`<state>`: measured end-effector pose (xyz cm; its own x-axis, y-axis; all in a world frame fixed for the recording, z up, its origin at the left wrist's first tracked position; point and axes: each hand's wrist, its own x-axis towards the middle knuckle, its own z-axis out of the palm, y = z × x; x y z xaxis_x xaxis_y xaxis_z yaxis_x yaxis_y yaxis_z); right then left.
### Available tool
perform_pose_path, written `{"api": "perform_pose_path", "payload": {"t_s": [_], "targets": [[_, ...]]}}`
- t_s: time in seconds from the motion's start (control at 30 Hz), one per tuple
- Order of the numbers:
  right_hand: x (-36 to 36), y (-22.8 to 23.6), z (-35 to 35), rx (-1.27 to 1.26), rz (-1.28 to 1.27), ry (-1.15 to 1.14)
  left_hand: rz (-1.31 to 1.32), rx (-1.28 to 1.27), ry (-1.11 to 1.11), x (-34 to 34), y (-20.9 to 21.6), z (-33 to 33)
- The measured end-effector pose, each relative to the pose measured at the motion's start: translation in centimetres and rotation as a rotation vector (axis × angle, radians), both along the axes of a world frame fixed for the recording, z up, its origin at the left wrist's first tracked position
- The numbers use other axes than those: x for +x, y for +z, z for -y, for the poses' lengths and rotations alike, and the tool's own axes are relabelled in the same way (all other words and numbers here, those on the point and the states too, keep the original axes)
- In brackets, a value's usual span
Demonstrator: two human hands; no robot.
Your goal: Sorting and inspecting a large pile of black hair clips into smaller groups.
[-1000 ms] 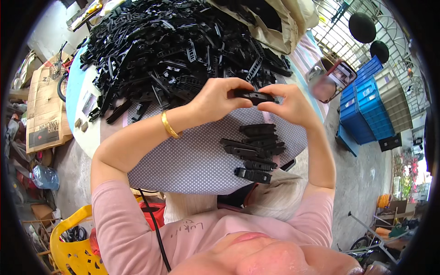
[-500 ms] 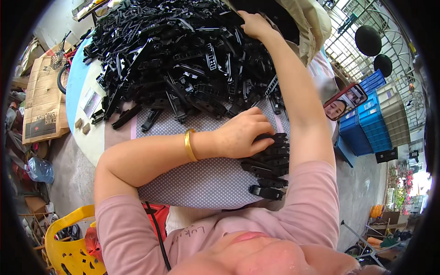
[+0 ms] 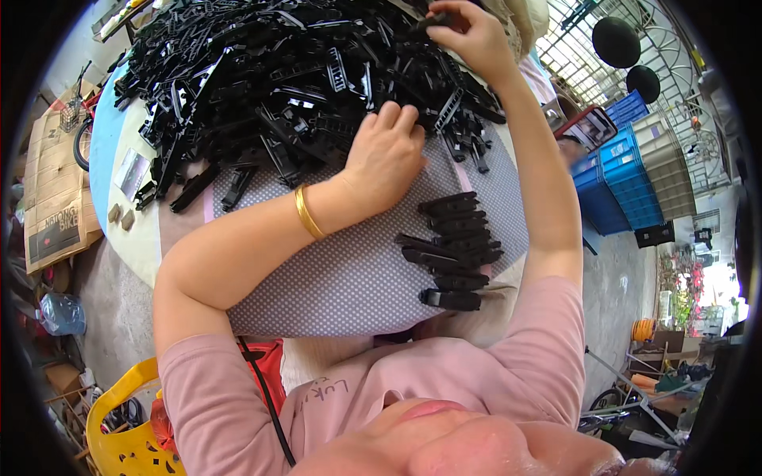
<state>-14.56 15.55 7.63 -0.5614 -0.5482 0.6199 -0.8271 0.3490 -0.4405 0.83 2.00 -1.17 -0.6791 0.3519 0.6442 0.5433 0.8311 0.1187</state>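
Note:
A large heap of black plastic parts point(image 3: 262, 95) covers the far side of the table. My right hand point(image 3: 479, 46) is at the heap's far right edge, pinching a black plastic part point(image 3: 429, 28) between thumb and fingers. At the heap's near edge is my left hand point(image 3: 386, 159), its fingers curled and close together; whatever they may hold is hidden beneath them. To the right of the left wrist, a short stack of several similar black parts point(image 3: 452, 252) lies side by side on the dotted cloth point(image 3: 317, 293).
Behind my right hand stands a pale sack point(image 3: 528, 24). A phone point(image 3: 586, 129) is propped past my right forearm, near blue crates point(image 3: 627, 178). Two small stones point(image 3: 121, 216) and a card point(image 3: 132, 171) lie at the table's left; a yellow chair point(image 3: 119, 412) is below.
My left hand has left the stack of black parts and moved up to the heap's near edge. My right hand has drawn back from the sack's mouth, with a black part showing in its fingers.

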Motion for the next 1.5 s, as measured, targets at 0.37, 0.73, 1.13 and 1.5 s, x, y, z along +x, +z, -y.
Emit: {"api": "perform_pose_path", "payload": {"t_s": [0.37,0.73,1.13,1.5], "targets": [[7.2,-4.1,-4.6,-0.572,0.725,0.33,0.16,0.253,-0.018,0.9,1.4,0.1],[9.5,-4.3,-3.3,-0.463,0.658,0.319,0.623,0.871,-0.079,-0.2,3.1,1.3],[10.3,-3.7,-3.0,-0.228,0.242,0.243,0.52,0.716,-0.165,-0.9,4.2,2.3],[10.1,-4.1,-2.7,-0.038,-0.254,0.053,0.65,0.936,-0.235,-1.6,3.7,2.8]]}}
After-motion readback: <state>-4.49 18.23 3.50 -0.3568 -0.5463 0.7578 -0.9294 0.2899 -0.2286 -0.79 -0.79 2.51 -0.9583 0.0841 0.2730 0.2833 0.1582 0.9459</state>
